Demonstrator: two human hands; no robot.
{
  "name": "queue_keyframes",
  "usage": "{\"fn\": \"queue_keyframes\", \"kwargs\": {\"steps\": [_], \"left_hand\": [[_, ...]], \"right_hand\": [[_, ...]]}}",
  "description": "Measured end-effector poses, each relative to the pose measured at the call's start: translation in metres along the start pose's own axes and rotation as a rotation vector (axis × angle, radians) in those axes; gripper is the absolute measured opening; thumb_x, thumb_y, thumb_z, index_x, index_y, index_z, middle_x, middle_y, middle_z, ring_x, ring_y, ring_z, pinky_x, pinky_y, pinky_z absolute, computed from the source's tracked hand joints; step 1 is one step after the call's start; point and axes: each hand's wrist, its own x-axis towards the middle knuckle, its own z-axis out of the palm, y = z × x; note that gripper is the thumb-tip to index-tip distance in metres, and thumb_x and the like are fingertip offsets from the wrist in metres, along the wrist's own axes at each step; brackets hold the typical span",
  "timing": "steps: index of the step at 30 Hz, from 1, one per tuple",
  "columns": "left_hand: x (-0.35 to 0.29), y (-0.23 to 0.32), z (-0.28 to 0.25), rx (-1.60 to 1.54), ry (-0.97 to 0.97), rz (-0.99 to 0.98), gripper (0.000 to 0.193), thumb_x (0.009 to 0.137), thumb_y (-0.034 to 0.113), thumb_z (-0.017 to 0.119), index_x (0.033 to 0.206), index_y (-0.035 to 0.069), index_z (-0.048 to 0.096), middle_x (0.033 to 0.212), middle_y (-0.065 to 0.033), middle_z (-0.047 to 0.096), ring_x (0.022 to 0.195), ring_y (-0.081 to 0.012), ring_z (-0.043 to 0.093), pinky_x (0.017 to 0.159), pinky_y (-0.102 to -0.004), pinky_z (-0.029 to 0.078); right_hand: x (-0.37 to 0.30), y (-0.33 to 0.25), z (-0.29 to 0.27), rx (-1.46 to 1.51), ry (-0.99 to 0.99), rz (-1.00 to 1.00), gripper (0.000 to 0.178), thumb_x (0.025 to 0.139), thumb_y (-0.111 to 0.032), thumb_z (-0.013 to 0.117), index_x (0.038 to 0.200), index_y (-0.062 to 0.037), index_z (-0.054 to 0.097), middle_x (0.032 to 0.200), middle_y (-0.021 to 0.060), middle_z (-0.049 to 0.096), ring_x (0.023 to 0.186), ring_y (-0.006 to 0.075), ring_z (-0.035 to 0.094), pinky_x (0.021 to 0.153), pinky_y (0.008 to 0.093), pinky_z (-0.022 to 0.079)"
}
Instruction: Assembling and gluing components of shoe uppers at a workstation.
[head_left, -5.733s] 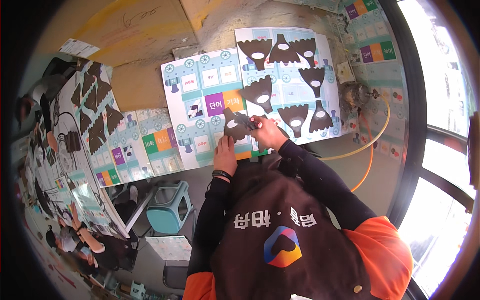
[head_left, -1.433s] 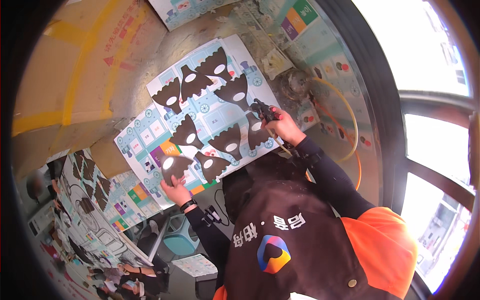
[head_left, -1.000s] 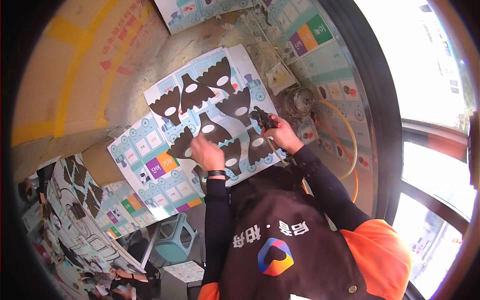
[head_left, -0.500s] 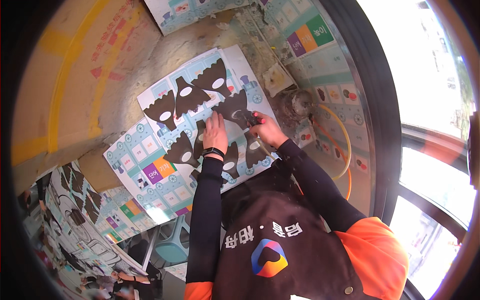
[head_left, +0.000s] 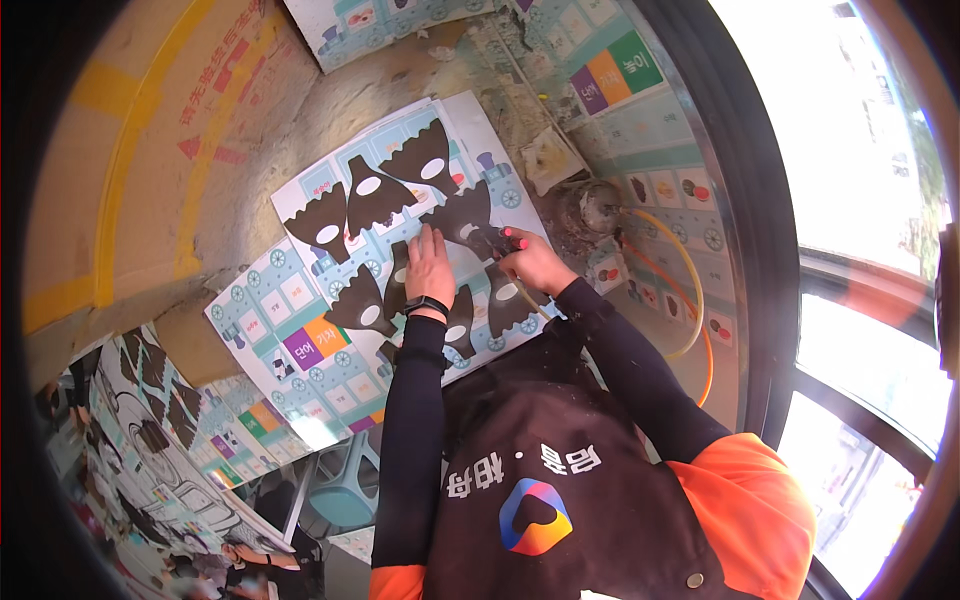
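Two hands of ours meet over a printed board (head_left: 300, 300) that lies on the rough work surface (head_left: 250, 130), a sheet patterned with pale train cars and coloured squares. Our left hand (head_left: 430, 268) lies open and flat, palm down, fingers spread, pressing on the board among the dark brown cut-out shapes (head_left: 370, 195), each of which has a white oval in its middle. A dark band (head_left: 425, 305) circles that wrist. Our right hand (head_left: 530, 262) is closed around a small dark tool (head_left: 487, 240), whose tip sits at one of the cut-outs just beside the left fingertips; what kind of tool it is we cannot tell. An orange and yellow hose (head_left: 690, 300) curves past on the right, near the window frame (head_left: 760, 200). More printed boards (head_left: 150, 420) lie stacked at the lower left.
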Motion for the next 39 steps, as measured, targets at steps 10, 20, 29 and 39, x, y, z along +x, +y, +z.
{"fn": "queue_keyframes", "kwargs": {"steps": [10, 20, 29, 39], "left_hand": [[-0.001, 0.004, 0.000, -0.007, -0.003, 0.006, 0.054, 0.087, -0.001, 0.052, 0.140, -0.002, 0.051, 0.151, -0.0164, 0.044, 0.135, -0.0363, 0.043, 0.112, -0.0414, 0.042], [-0.003, 0.001, 0.002, -0.005, 0.002, 0.006, 0.054, 0.086, 0.000, 0.052, 0.141, -0.003, 0.050, 0.152, -0.0168, 0.043, 0.135, -0.0363, 0.043, 0.112, -0.0414, 0.042], [-0.005, 0.000, 0.001, -0.032, -0.017, -0.002, 0.056, 0.086, -0.003, 0.052, 0.141, -0.002, 0.050, 0.152, -0.0167, 0.043, 0.136, -0.0370, 0.042, 0.112, -0.0414, 0.042], [-0.007, 0.002, 0.002, -0.036, -0.038, -0.007, 0.057, 0.085, -0.003, 0.051, 0.143, -0.002, 0.049, 0.153, -0.0161, 0.041, 0.137, -0.0374, 0.041, 0.113, -0.0415, 0.041]], "right_hand": [[-0.007, 0.010, -0.009, 0.030, 0.198, 0.007, 0.025, 0.073, -0.008, 0.063, 0.097, 0.0006, 0.061, 0.075, 0.0155, 0.063, 0.066, 0.0275, 0.060, 0.066, 0.0372, 0.049], [-0.007, 0.005, -0.003, 0.074, 0.205, 0.009, 0.028, 0.075, -0.007, 0.063, 0.102, 0.0014, 0.061, 0.074, 0.0154, 0.062, 0.065, 0.0251, 0.061, 0.065, 0.0386, 0.049], [-0.018, 0.026, -0.005, -0.145, 0.162, -0.052, 0.027, 0.075, -0.009, 0.064, 0.099, 0.0005, 0.062, 0.079, 0.0203, 0.065, 0.071, 0.0317, 0.065, 0.069, 0.0411, 0.050], [-0.027, 0.004, 0.000, 0.001, 0.085, 0.049, 0.028, 0.072, -0.011, 0.064, 0.098, 0.0001, 0.061, 0.077, 0.0210, 0.064, 0.075, 0.0392, 0.062, 0.071, 0.0437, 0.049]]}}
